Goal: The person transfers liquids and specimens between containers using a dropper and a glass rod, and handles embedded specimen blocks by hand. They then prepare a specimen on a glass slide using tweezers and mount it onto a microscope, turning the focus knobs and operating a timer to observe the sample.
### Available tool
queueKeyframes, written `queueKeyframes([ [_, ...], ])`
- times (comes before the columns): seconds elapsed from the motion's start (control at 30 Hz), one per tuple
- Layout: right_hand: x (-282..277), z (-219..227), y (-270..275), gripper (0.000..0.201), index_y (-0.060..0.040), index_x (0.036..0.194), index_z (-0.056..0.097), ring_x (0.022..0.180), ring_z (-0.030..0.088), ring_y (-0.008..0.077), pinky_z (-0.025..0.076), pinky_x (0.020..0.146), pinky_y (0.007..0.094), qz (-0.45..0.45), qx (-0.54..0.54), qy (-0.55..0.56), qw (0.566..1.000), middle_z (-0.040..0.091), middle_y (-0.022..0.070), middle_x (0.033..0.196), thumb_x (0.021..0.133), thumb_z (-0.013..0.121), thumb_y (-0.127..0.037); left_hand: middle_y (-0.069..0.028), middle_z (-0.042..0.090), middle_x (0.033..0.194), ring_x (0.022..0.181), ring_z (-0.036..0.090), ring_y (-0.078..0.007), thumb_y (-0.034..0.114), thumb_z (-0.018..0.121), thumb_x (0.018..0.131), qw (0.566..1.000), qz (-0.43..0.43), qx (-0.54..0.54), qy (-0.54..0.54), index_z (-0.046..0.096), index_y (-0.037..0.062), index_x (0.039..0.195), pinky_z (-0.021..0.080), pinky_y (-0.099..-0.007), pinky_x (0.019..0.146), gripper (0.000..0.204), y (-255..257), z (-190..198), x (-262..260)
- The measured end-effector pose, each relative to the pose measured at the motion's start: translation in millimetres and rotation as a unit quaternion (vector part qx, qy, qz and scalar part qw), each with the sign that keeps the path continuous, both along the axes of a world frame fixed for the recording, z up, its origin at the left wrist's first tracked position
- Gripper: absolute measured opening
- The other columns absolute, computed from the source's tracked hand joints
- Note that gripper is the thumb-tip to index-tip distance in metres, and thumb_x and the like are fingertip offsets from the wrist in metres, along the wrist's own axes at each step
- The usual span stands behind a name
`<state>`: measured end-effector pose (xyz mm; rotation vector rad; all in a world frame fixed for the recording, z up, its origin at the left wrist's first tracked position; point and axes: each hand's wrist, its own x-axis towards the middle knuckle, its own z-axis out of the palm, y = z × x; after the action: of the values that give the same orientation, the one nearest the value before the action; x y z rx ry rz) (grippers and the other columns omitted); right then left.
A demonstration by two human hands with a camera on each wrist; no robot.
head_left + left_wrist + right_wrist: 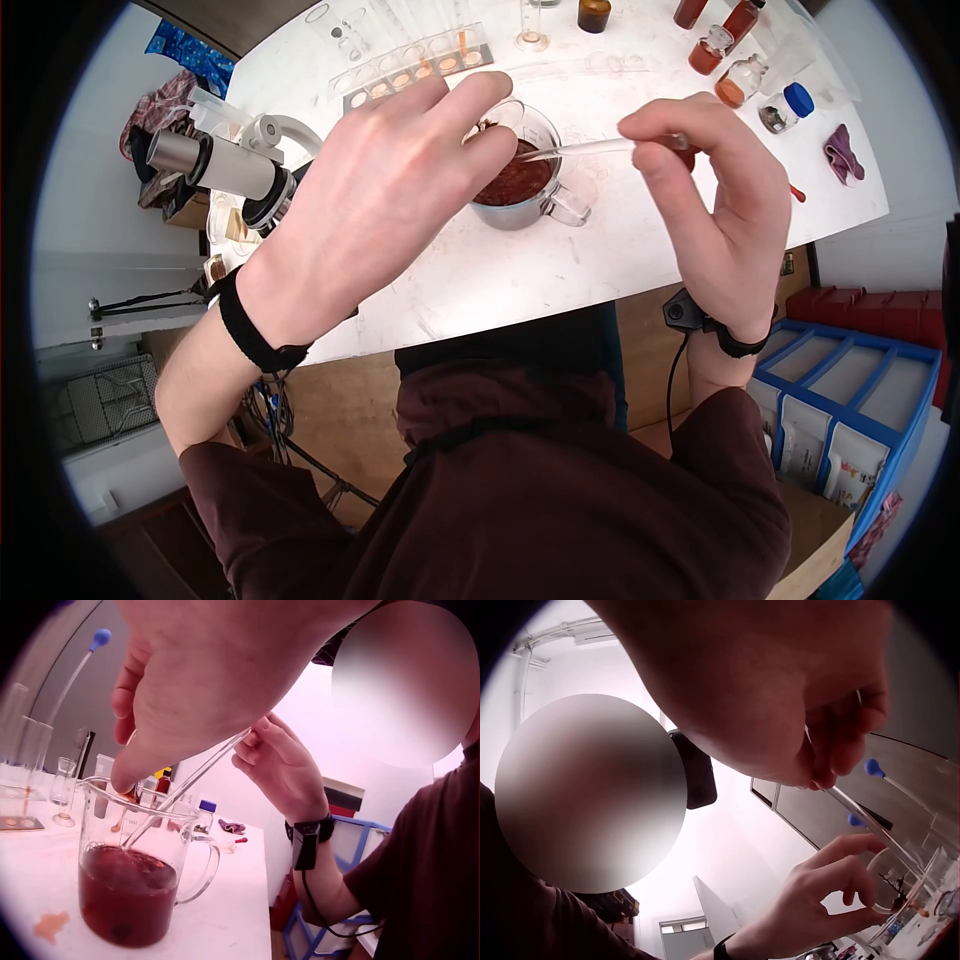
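A glass measuring jug (505, 213) with a handle stands on the white table, partly filled with dark red liquid (127, 892). Between its thumb and fingers, my right hand (725, 195) pinches the upper end of a clear glass rod (590, 148). The rod slants down over the jug's rim, its lower end at the liquid. My left hand (385, 175) is over the left side of the jug. It pinches a small round glass dish (886, 864) with dark shreds (894, 885) in it, right at the jug's rim. The hand hides part of this dish in the head view.
A white microscope (230, 168) stands to the left. Behind the jug are a test tube rack (475, 57) and a brown bottle (594, 14). A blue-lidded jar (786, 108), several red-filled bottles and a purple cloth (843, 155) lie at right.
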<state>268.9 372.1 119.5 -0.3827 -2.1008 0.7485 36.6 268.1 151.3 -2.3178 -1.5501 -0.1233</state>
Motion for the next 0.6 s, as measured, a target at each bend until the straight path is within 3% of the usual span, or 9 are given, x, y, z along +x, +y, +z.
queueKeyframes([
  [0.13,12,-9,-2,0.017,0.0012,0.115,0.065,0.084,0.061,0.0104,0.048,0.073,0.023,-0.018,-0.007,0.08,0.997,0.067,0.0056,0.094,0.103,0.063,-0.01,-0.0068,0.065,0.126,0.092,0.069,-0.0217,-0.004,0.067,0.075,1.0,-0.006,0.01,-0.022,0.061,0.0026,0.089,0.061,-0.0346,0.071,0.016,1,-4,-3],
  [0.3,17,-16,-5,0.02,0.0021,0.113,0.065,0.079,0.057,0.0105,0.046,0.069,0.023,-0.039,-0.03,0.161,0.986,0.064,0.0067,0.091,0.104,0.062,-0.016,-0.0077,0.067,0.126,0.09,0.069,-0.0216,-0.003,0.067,0.078,0.999,-0.011,0.016,-0.031,0.059,0.0016,0.084,0.06,-0.0341,0.07,0.011,1,-10,-9],
  [0.37,22,-16,-7,0.017,0.0032,0.114,0.065,0.086,0.064,0.0113,0.051,0.079,0.0244,-0.028,-0.09,0.211,0.973,0.07,0.0086,0.108,0.1,0.066,-0.007,-0.0081,0.067,0.126,0.091,0.069,-0.0218,-0.002,0.068,0.078,0.999,-0.009,0.017,-0.028,0.058,0.0016,0.084,0.06,-0.0342,0.07,0.011,2,-10,-11],
  [0.4,23,-15,-7,0.018,0.0029,0.115,0.065,0.086,0.065,0.0111,0.051,0.079,0.0237,-0.024,-0.099,0.222,0.97,0.07,0.0085,0.108,0.1,0.066,-0.007,-0.0085,0.067,0.126,0.091,0.069,-0.0219,-0.002,0.068,0.079,1.0,-0.006,0.018,-0.024,0.058,0.0015,0.083,0.06,-0.0343,0.07,0.012,2,-11,-12],
  [0.43,22,-16,-6,0.018,0.0029,0.115,0.065,0.086,0.065,0.0111,0.051,0.079,0.0237,-0.025,-0.099,0.222,0.97,0.07,0.0085,0.108,0.1,0.066,-0.007,-0.0085,0.067,0.126,0.091,0.069,-0.0219,-0.002,0.068,0.079,1.0,-0.008,0.017,-0.024,0.058,0.0015,0.083,0.06,-0.0343,0.07,0.012,3,-11,-12],
  [0.5,17,-17,-3,0.02,0.0025,0.115,0.064,0.08,0.059,0.0106,0.048,0.07,0.0232,-0.045,-0.044,0.192,0.979,0.065,0.0073,0.093,0.105,0.061,-0.015,-0.0088,0.068,0.126,0.09,0.069,-0.0226,-0.001,0.068,0.08,0.999,-0.011,0.015,-0.033,0.055,0.0015,0.082,0.06,-0.0343,0.07,0.013,4,-12,-12],
  [0.6,14,-20,1,0.02,0.0022,0.116,0.065,0.082,0.061,0.0104,0.049,0.072,0.023,-0.046,-0.03,0.173,0.983,0.066,0.0068,0.094,0.105,0.061,-0.015,-0.0087,0.068,0.127,0.09,0.069,-0.0232,0.0,0.069,0.081,0.999,-0.022,0.009,-0.034,0.054,0.0016,0.082,0.06,-0.0342,0.071,0.016,5,-12,-10],
])
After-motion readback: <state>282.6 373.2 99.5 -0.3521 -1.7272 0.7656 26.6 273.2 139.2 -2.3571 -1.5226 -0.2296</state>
